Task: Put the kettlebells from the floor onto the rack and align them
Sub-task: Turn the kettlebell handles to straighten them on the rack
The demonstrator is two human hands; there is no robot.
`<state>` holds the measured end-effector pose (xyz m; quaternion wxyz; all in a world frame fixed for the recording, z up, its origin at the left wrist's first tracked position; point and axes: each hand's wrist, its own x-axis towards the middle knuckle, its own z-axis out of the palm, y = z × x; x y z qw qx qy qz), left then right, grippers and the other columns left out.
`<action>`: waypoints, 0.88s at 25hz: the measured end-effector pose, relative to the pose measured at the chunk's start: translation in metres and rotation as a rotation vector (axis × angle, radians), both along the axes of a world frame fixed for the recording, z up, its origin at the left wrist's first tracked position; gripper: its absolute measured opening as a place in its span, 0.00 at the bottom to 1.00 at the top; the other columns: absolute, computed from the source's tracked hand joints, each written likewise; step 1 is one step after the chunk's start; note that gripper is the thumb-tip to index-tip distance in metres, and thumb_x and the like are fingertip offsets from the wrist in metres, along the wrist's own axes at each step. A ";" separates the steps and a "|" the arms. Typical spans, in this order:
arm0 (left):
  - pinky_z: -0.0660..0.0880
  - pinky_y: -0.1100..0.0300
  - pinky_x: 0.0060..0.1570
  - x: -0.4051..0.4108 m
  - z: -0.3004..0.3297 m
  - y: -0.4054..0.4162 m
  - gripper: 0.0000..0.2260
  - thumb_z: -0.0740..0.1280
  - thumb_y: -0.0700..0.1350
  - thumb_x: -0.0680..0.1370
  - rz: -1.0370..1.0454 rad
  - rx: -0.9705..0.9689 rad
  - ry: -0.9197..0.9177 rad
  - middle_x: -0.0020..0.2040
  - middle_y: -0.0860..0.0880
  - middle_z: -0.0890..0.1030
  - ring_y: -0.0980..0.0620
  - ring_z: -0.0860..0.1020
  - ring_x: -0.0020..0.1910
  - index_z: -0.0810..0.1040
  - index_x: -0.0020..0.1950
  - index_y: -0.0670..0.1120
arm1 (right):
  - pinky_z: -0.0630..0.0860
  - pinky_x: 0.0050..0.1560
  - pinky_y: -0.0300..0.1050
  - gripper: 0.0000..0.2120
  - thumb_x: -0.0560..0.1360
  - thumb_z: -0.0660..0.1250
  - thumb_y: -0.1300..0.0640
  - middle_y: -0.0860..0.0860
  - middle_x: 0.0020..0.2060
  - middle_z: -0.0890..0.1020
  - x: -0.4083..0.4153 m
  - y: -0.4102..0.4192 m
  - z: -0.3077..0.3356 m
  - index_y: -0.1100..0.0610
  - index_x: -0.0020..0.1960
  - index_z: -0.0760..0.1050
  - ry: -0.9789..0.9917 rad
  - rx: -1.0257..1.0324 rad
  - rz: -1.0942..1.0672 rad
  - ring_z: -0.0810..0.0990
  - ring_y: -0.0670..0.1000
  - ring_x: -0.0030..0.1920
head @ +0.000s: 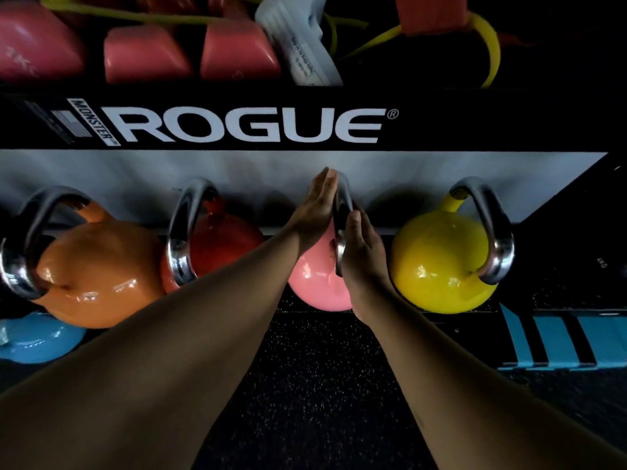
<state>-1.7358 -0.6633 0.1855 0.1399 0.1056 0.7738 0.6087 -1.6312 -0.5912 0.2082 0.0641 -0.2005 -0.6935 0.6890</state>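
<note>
A row of kettlebells with steel handles stands on the lower shelf of the black rack (441, 120): orange (98, 273), red (224, 242), pink (315, 283) and yellow (441, 262). My left hand (314, 212) lies flat with straight fingers against the left side of the pink kettlebell's handle. My right hand (364, 256) presses the handle's right side, thumb up along the steel. The handle sits pinched between both palms. A blue kettlebell (37, 337) lies lower at the far left, partly under the orange one.
The upper shelf holds pink dumbbells (146, 56), yellow bands (488, 45) and a white item (298, 45). Black speckled rubber floor (305, 385) lies in front of the rack. A dark box with blue stripes (559, 340) sits at the lower right.
</note>
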 end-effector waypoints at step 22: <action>0.61 0.63 0.59 -0.005 0.005 -0.017 0.16 0.49 0.56 0.83 -0.012 -0.055 0.053 0.63 0.47 0.72 0.51 0.70 0.63 0.65 0.67 0.51 | 0.76 0.66 0.54 0.18 0.83 0.59 0.49 0.50 0.64 0.81 -0.003 -0.005 -0.003 0.49 0.72 0.72 0.037 -0.414 -0.003 0.80 0.51 0.63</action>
